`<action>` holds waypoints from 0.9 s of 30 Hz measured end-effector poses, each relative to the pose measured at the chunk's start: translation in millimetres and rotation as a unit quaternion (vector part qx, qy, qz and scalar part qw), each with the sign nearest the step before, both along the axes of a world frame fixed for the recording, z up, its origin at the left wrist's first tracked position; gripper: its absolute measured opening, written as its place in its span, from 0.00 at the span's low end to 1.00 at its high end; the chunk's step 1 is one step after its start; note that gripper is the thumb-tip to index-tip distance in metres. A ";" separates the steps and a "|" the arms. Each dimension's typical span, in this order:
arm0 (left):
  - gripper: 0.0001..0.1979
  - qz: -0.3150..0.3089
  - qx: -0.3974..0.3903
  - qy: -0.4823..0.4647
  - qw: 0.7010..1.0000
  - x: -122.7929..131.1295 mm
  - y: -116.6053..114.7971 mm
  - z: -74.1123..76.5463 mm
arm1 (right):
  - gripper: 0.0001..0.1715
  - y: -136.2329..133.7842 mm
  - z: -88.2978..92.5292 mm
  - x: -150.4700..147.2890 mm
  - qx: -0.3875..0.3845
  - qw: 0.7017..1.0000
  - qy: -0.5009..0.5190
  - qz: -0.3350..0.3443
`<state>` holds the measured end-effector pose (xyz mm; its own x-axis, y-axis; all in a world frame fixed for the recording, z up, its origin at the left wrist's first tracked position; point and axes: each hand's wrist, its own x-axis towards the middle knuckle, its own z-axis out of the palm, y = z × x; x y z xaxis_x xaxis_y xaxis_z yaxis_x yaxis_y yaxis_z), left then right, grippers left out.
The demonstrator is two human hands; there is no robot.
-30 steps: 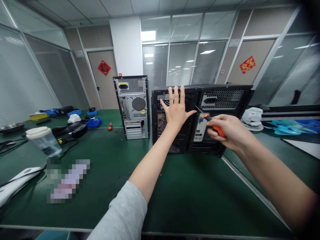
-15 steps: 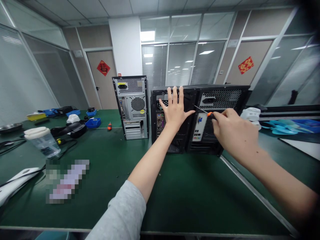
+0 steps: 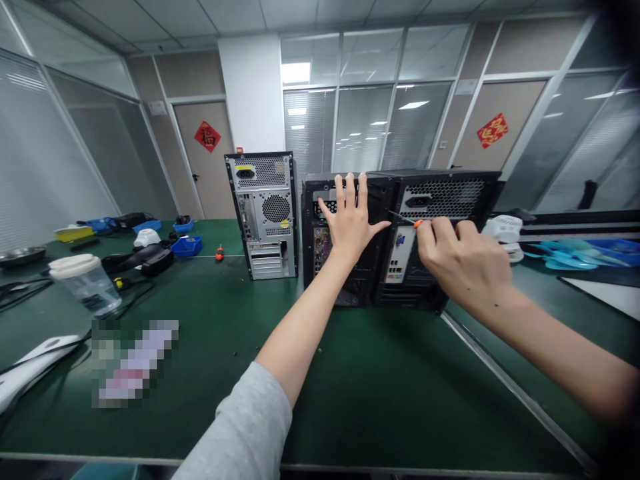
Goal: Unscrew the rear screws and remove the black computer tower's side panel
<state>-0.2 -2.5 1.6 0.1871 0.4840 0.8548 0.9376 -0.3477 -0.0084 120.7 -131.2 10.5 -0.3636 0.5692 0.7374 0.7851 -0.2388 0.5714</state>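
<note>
My left hand (image 3: 349,227) lies with spread fingers against the back of a black computer case (image 3: 377,267). In my right hand (image 3: 465,263) is a screwdriver (image 3: 418,224), its handle orange where it shows and mostly covered by my fingers. Its thin shaft points left, and the tip meets the right edge of that case; the screw there is too small to make out. Close beside it on the right stands a second black computer case (image 3: 443,193), its back with a power socket and ports facing me. My right hand is in front of this second case.
A silver-backed computer case (image 3: 273,207) stands left of the black ones on the green table (image 3: 200,427). Further left are a lidded plastic cup (image 3: 87,287), blue bins (image 3: 186,246), cables and a small orange-black tool (image 3: 219,253). Light-blue parts (image 3: 565,255) lie at right.
My right hand has turned with the screwdriver and shifted slightly left and down, its knuckles rolled over. The left hand stays in place on the case.
</note>
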 end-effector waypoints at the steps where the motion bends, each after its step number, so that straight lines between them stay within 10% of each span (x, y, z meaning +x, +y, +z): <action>1: 0.53 0.000 0.001 0.000 1.000 0.1 0.0 0.0 | 0.23 -0.9 0.6 -0.7 -0.010 1.000 -0.001 0.003; 27: 0.54 -0.004 -0.003 -0.006 1.000 1.3 0.1 -0.5 | 0.19 -4.0 10.3 -1.4 -0.057 0.997 -0.032 0.030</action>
<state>1.1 -2.3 1.1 0.1813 0.4876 0.8540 0.9348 -0.3552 0.0043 119.3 -135.2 20.8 -0.4441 0.6238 0.6432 0.7567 -0.1232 0.6420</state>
